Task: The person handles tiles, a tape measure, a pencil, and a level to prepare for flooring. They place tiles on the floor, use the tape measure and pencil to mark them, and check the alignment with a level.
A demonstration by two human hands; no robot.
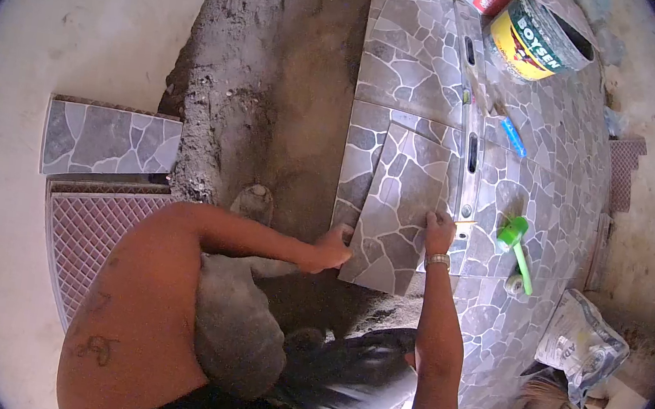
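A grey stone-patterned floor tile lies tilted over another tile of the same pattern. My left hand is closed at the loose tile's lower left edge. At its right edge, my right hand is closed, with a thin orange stick, pencil-like, poking out from the fingers. Just right of that hand lies a long metal spirit level. Both hands' fingertips are partly hidden.
Bare mortar bed runs left of the tiles. Stacked tiles stand farther left. A green mallet, a blue-handled tool, a Boysen bucket and a bag rest at right.
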